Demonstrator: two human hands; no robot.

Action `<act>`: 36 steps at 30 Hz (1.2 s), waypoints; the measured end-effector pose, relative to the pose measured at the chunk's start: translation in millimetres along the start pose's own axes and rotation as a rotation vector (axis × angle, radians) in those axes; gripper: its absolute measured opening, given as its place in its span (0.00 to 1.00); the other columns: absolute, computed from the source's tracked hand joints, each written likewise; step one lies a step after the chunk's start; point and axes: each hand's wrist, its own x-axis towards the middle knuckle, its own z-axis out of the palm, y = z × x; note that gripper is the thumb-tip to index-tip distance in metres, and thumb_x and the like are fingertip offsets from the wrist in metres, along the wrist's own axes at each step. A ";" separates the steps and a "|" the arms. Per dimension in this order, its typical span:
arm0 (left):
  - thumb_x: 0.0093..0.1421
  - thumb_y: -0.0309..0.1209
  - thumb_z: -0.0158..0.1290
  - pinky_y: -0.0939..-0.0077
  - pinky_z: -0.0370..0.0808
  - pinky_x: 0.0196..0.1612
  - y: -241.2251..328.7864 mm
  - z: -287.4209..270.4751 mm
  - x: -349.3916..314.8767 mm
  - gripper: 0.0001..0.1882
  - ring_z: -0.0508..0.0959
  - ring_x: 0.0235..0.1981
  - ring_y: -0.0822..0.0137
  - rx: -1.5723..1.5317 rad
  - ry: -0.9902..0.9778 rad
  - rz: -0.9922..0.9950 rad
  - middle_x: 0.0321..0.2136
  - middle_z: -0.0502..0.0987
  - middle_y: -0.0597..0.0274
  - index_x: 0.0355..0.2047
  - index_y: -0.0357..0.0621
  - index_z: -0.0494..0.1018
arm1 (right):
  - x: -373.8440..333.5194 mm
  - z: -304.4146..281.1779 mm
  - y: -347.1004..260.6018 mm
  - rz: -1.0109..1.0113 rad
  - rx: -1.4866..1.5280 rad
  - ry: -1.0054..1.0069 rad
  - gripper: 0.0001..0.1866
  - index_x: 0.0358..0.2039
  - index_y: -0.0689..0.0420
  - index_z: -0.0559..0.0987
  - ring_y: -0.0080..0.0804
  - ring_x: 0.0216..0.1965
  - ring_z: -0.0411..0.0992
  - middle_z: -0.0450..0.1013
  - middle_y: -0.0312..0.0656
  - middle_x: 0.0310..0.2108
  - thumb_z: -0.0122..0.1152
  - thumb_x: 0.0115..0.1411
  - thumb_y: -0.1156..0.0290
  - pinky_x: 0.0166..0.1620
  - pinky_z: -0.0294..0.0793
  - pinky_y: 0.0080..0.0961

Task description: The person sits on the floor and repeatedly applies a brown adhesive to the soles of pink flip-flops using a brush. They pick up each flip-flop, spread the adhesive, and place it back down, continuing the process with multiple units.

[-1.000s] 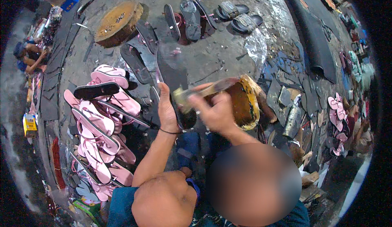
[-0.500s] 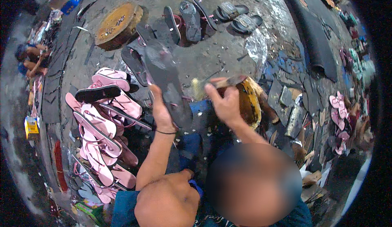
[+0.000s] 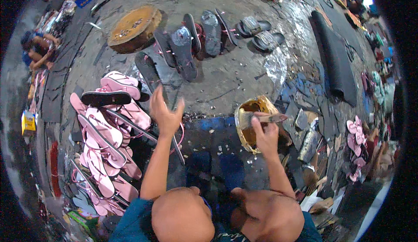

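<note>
My right hand (image 3: 267, 135) grips a wide brush (image 3: 275, 118) by its handle, with the bristle end over the mouth of a yellow-crusted pot (image 3: 243, 138) that has amber-brown stuff inside. My left hand (image 3: 166, 115) is raised with fingers spread and nothing visible in it. Just past its fingertips lies a dark sandal sole (image 3: 147, 68). Beside my left wrist, partly hidden, is a thin-edged sandal with a pink strap (image 3: 182, 135). Farther off, a dark sole with a shiny wet-looking heel patch (image 3: 185, 55) rests among other dark sandals (image 3: 211, 33).
A heap of pink sandals (image 3: 104, 146) lies to my left. Beyond are a round wooden block (image 3: 134, 28) and a pair of dark slides (image 3: 267, 41). Scraps (image 3: 307, 142) and a rolled black sheet (image 3: 333, 59) lie at right. Another person (image 3: 40, 50) squats at far left.
The dark sole has left my left hand and now lies on the floor with the others. My left hand has opened. My right hand has moved right, bringing the brush over the pot.
</note>
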 end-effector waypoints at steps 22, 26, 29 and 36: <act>0.56 0.42 0.59 0.54 0.55 0.60 13.4 -82.7 -182.7 0.35 0.58 0.58 0.41 -0.209 -0.344 -0.130 0.57 0.58 0.40 0.59 0.37 0.63 | -41.0 -100.9 -53.2 0.329 -0.825 -0.785 0.15 0.36 0.59 0.77 0.51 0.36 0.76 0.76 0.54 0.34 0.62 0.57 0.60 0.41 0.75 0.40; 0.55 0.54 0.57 0.48 0.45 0.68 -22.8 -24.1 -157.6 0.42 0.49 0.68 0.38 -0.026 -0.572 -0.097 0.67 0.50 0.37 0.62 0.39 0.61 | -39.2 -66.7 -51.1 0.266 -0.002 -0.574 0.09 0.41 0.61 0.77 0.26 0.39 0.72 0.75 0.37 0.35 0.59 0.63 0.70 0.47 0.71 0.26; 0.54 0.55 0.57 0.47 0.44 0.68 -20.3 3.4 -110.2 0.44 0.46 0.69 0.39 -0.078 -0.686 -0.199 0.67 0.49 0.38 0.63 0.40 0.60 | -35.9 -43.1 -46.6 0.310 0.235 -0.469 0.10 0.43 0.60 0.76 0.25 0.40 0.71 0.74 0.35 0.38 0.60 0.63 0.71 0.46 0.71 0.25; 0.61 0.57 0.48 0.64 0.60 0.63 -31.6 27.3 -66.6 0.37 0.66 0.60 0.54 -0.691 -0.467 -0.711 0.56 0.70 0.47 0.54 0.35 0.70 | -9.8 33.9 -38.2 0.157 0.342 -0.385 0.15 0.41 0.61 0.77 0.26 0.42 0.72 0.75 0.39 0.39 0.68 0.57 0.69 0.46 0.72 0.26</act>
